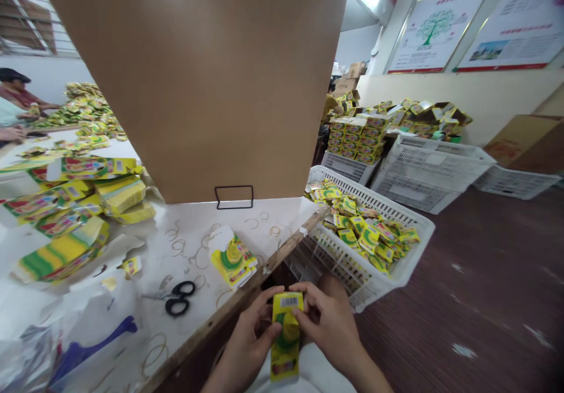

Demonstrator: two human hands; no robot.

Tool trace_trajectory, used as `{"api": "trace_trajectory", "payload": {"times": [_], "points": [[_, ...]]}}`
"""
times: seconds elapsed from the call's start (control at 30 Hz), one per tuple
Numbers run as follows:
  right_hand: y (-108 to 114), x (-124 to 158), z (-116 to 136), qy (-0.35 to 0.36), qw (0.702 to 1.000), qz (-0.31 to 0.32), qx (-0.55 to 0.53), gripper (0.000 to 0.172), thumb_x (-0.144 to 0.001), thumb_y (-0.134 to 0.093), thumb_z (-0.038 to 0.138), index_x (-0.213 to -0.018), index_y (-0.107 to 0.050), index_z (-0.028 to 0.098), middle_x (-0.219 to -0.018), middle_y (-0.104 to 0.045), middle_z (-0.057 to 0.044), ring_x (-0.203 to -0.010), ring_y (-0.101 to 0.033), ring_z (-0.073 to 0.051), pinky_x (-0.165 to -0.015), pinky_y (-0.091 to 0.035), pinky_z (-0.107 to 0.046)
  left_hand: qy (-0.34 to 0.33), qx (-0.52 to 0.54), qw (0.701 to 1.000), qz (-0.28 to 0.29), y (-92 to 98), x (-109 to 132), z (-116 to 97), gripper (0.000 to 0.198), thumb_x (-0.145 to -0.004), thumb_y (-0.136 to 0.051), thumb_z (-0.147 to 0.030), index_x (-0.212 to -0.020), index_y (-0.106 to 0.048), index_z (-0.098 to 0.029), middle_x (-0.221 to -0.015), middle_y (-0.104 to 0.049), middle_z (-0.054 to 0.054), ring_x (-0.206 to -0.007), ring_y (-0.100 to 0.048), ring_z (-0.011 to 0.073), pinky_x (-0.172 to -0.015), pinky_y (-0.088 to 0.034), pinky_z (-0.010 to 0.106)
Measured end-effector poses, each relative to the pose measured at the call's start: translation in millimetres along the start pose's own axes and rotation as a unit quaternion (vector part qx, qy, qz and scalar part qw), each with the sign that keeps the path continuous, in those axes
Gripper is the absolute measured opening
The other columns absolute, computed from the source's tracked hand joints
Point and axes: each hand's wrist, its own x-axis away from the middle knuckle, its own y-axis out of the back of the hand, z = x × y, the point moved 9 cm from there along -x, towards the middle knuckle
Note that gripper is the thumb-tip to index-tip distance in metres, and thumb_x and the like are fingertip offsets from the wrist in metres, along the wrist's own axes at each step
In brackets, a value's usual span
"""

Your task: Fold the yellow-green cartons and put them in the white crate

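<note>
Between my hands, just off the table's front edge, is a small yellow and green carton (pixel 286 337) with a barcode at its top end. My left hand (pixel 255 331) grips its left side, thumb on the front face. On the other side my right hand (pixel 324 316) pinches the upper right edge, its thumb also on the front. Both hands are closed on this carton. Nearest to them on the table lies a bunch of flattened yellow cartons (pixel 233 259). Black-handled scissors (pixel 177 299) rest further left, among loose rubber bands (pixel 178 245).
A white plastic crate (pixel 414 252) full of small yellow cartons stands right of the table. A large brown cardboard panel (pixel 220 87) rises at the back. Piles of flat cartons (pixel 74 205) and plastic bags (pixel 97 316) cover the left. A person (pixel 22 96) sits far left.
</note>
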Motion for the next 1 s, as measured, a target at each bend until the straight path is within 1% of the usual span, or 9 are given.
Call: {"api": "trace_trajectory", "payload": {"times": [0.27, 0.47, 0.57, 0.73, 0.8, 0.87, 0.9, 0.93, 1.0], "points": [[-12.0, 0.3, 6.3, -0.002, 0.998, 0.0, 0.061, 0.033, -0.071, -0.06, 0.019, -0.103, -0.054, 0.022, -0.055, -0.043, 0.009, -0.049, -0.047, -0.014, -0.048, -0.035, -0.022, 0.003, 0.03, 0.999, -0.012, 3.1, 1.4, -5.1, 0.052, -0.081, -0.062, -0.025, -0.129, -0.044, -0.021, -0.109, -0.067, 0.012, -0.099, -0.062, 0.0243, -0.087, -0.047, 0.037], [-9.8, -1.0, 3.5, -0.015, 0.998, -0.021, 0.05, 0.028, -0.072, -0.055, 0.012, -0.098, -0.053, 0.022, -0.065, -0.058, 0.004, -0.055, -0.055, -0.015, -0.053, -0.041, -0.024, -0.003, 0.02, 0.999, -0.025, 8.1, -0.5, -1.3, 0.051, -0.08, -0.063, -0.025, -0.128, -0.046, -0.02, -0.108, -0.067, 0.012, -0.099, -0.062, 0.0243, -0.088, -0.046, 0.037], [-7.8, 0.4, 9.5, 0.016, 0.999, -0.005, 0.029, 0.024, -0.078, -0.057, 0.022, -0.102, -0.059, 0.021, -0.062, -0.056, 0.004, -0.056, -0.055, -0.016, -0.053, -0.043, -0.025, 0.0, 0.026, 0.999, -0.037, 12.6, -1.7, -3.7, 0.05, -0.077, -0.066, -0.026, -0.124, -0.048, -0.019, -0.101, -0.069, 0.011, -0.09, -0.065, 0.0236, -0.081, -0.05, 0.036], [-3.1, -3.2, 0.6, 0.013, 0.998, 0.008, -0.065, 0.022, -0.082, -0.057, 0.034, -0.099, -0.064, 0.022, -0.088, -0.069, -0.004, -0.071, -0.063, -0.018, -0.062, -0.051, -0.027, 0.009, -0.013, 0.999, -0.043, 10.7, -5.5, -6.8, 0.054, -0.075, -0.067, -0.029, -0.124, -0.048, -0.017, -0.096, -0.071, 0.012, -0.08, -0.068, 0.0236, -0.072, -0.054, 0.035], [12.5, -14.0, -19.5, -0.022, 0.991, -0.028, -0.132, 0.027, -0.081, -0.059, 0.04, -0.099, -0.061, 0.02, -0.076, -0.067, -0.002, -0.056, -0.061, -0.016, -0.048, -0.049, -0.025, -0.011, -0.092, 0.993, -0.076, 20.8, -8.2, -11.0, 0.053, -0.078, -0.063, -0.028, -0.128, -0.047, -0.019, -0.109, -0.068, 0.014, -0.098, -0.065, 0.0266, -0.084, -0.051, 0.04], [55.7, -23.4, -43.1, -0.045, 0.963, -0.202, -0.174, 0.039, -0.078, -0.059, 0.048, -0.104, -0.053, 0.02, -0.068, -0.063, 0.002, -0.047, -0.056, -0.013, -0.042, -0.046, -0.023, -0.051, -0.22, 0.963, -0.148, 42.5, -9.8, -19.5, 0.054, -0.079, -0.059, -0.025, -0.131, -0.045, -0.021, -0.129, -0.057, 0.014, -0.123, -0.049, 0.0289, -0.103, -0.038, 0.047], [76.9, -24.3, -50.6, -0.037, 0.936, -0.298, -0.184, 0.048, -0.078, -0.057, 0.051, -0.113, -0.047, 0.02, -0.073, -0.064, 0.001, -0.054, -0.061, -0.015, -0.05, -0.05, -0.026, -0.067, -0.291, 0.935, -0.189, 55.1, -9.8, -23.5, 0.055, -0.079, -0.059, -0.024, -0.132, -0.045, -0.021, -0.137, -0.05, 0.014, -0.131, -0.039, 0.0294, -0.109, -0.028, 0.05], [85.5, -30.0, -51.7, -0.021, 0.927, -0.333, -0.171, 0.055, -0.08, -0.051, 0.054, -0.123, -0.039, 0.02, -0.082, -0.065, -0.001, -0.066, -0.065, -0.017, -0.061, -0.053, -0.031, -0.07, -0.355, 0.906, -0.22, 66.3, -10.3, -24.6, 0.058, -0.078, -0.058, -0.024, -0.134, -0.043, -0.021, -0.142, -0.044, 0.014, -0.136, -0.031, 0.0303, -0.111, -0.02, 0.054], [75.6, -48.5, -47.6, -0.011, 0.937, -0.319, -0.141, 0.057, -0.082, -0.045, 0.053, -0.127, -0.035, 0.02, -0.095, -0.066, -0.004, -0.081, -0.065, -0.019, -0.073, -0.052, -0.035, -0.048, -0.438, 0.866, -0.238, 82.7, -14.6, -17.0, 0.058, -0.078, -0.056, -0.022, -0.134, -0.042, -0.02, -0.143, -0.043, 0.014, -0.137, -0.027, 0.0321, -0.111, -0.012, 0.06]]}}
